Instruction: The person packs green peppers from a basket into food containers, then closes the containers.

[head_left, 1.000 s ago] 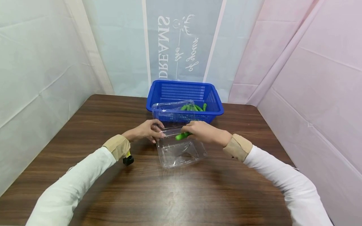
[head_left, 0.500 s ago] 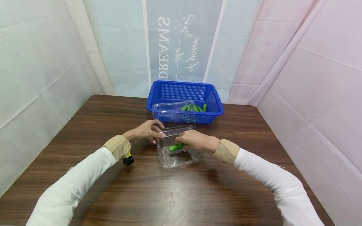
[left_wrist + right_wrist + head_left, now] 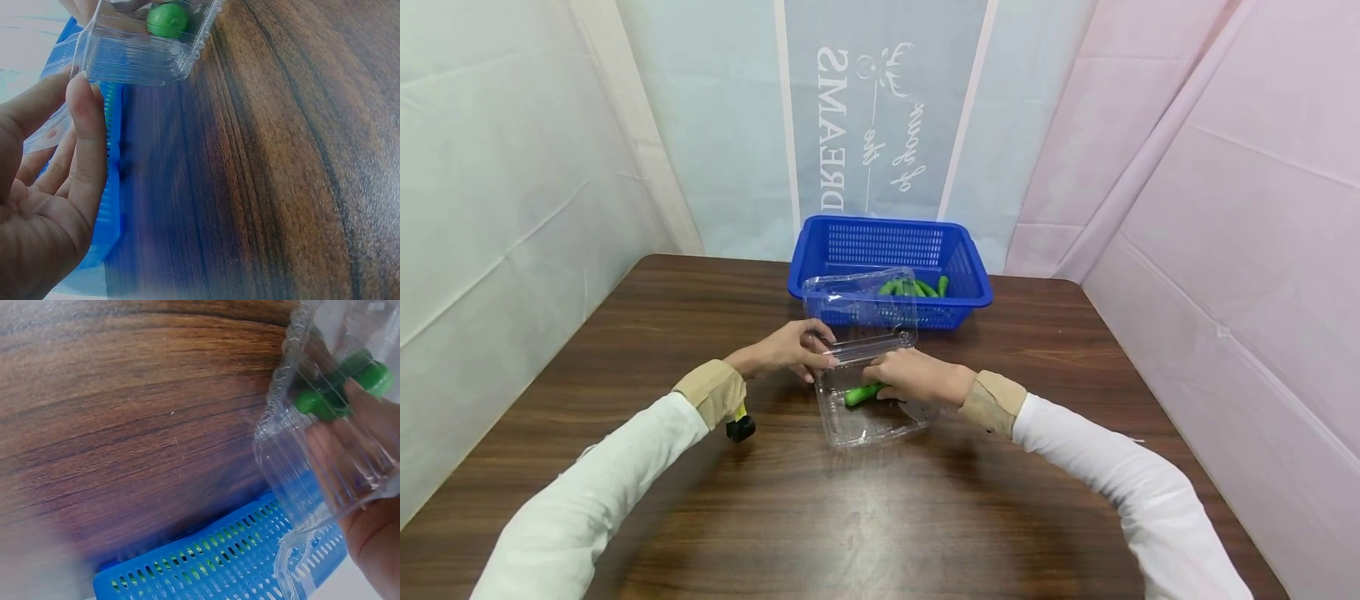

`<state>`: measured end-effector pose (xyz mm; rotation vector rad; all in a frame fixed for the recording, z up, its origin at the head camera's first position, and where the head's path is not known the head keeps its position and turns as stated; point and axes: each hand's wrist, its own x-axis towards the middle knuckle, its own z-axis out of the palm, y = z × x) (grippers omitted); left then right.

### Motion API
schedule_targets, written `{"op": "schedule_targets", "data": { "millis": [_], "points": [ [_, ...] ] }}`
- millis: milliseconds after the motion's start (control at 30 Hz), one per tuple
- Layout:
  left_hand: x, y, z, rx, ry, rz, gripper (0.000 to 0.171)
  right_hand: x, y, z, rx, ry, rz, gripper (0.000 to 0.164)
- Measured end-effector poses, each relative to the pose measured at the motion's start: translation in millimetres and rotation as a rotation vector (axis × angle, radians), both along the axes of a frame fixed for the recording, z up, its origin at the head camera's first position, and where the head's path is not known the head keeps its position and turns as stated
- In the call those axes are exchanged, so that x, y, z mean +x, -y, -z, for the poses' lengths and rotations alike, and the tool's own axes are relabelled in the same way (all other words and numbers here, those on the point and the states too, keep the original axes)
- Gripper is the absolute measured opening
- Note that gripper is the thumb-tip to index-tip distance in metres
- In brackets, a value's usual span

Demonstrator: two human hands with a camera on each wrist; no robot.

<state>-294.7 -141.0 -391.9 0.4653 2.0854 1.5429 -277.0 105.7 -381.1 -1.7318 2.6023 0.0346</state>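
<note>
A clear plastic clamshell container [image 3: 848, 433] stands on the wooden table with its lid [image 3: 859, 308] raised against the blue basket. My left hand [image 3: 790, 345] pinches the container at its left side by the hinge, thumb and fingertips on the rim in the left wrist view. Inside the tray, my right hand [image 3: 917, 377] grips a smooth, slim green vegetable [image 3: 861, 395] by its right part. Its rounded end [image 3: 167, 20] shows through the plastic in the left wrist view. In the right wrist view the fingers [image 3: 325, 447] reach over the wall, low inside the tray.
Behind the container sits a blue perforated basket [image 3: 966, 301] with several more green vegetables [image 3: 943, 285] inside. A small black object [image 3: 741, 428] with a yellow part lies below the left wrist. Cloth walls [image 3: 1232, 250] border the table at the back and sides.
My right hand has come down and toward me from over the hinge, carrying the green vegetable into the tray. The left hand has kept its hold on the container.
</note>
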Motion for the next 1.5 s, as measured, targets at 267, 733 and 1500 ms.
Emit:
{"op": "schedule_targets", "data": {
  "millis": [267, 733, 1500],
  "points": [
    [0.2, 0, 1.9, 0.002, -0.003, -0.001, 0.053, 0.9, 0, -0.3, 0.012, -0.014, 0.015, 0.012],
    [2.2, -1, 1.0, 0.003, -0.003, -0.002, 0.055, 0.5, -6, -6.3, -0.048, -0.004, 0.020, 0.005],
    [3.5, 1, -1.2, 0.010, -0.004, 0.015, 0.050, -37.6, -60, -77.5, -0.174, -0.171, 0.209, 0.015]
  ]
}}
